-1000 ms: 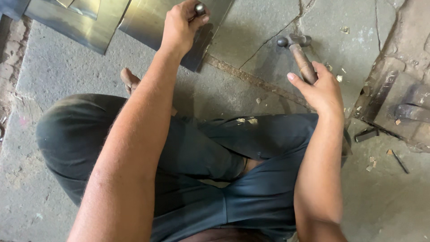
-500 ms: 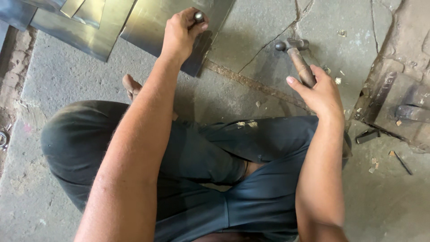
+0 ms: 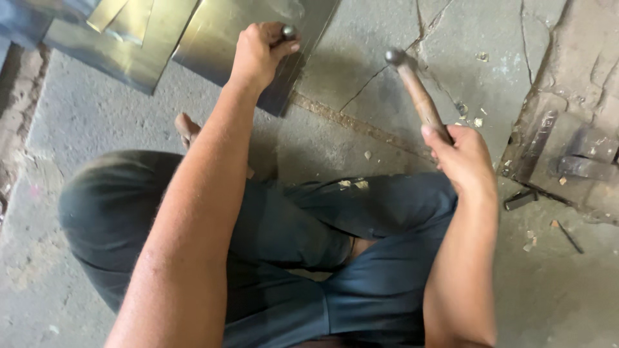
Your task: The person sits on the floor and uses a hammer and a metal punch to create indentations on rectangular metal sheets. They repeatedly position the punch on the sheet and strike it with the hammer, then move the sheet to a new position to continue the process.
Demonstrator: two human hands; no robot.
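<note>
The left hand [image 3: 259,53], fingers wrapped around a short round-headed steel punch [image 3: 289,31], stands it on the shiny metal sheet [image 3: 248,29], while the right hand [image 3: 465,158], fingers closed around the wooden-handled hammer [image 3: 418,93], holds its head raised right of the punch.

Left hand [image 3: 258,55] was fisted, arm extended forward; right hand [image 3: 465,158] was clenched, forearm raised beside the knee.

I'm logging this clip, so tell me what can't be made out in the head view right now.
- Punch tip: hidden inside the left hand; only the punch top shows.
- Hammer handle end: covered by the right hand.
- Metal sheets: cut off by the top edge.
- Dark metal pieces at right: too indistinct to identify.
</note>
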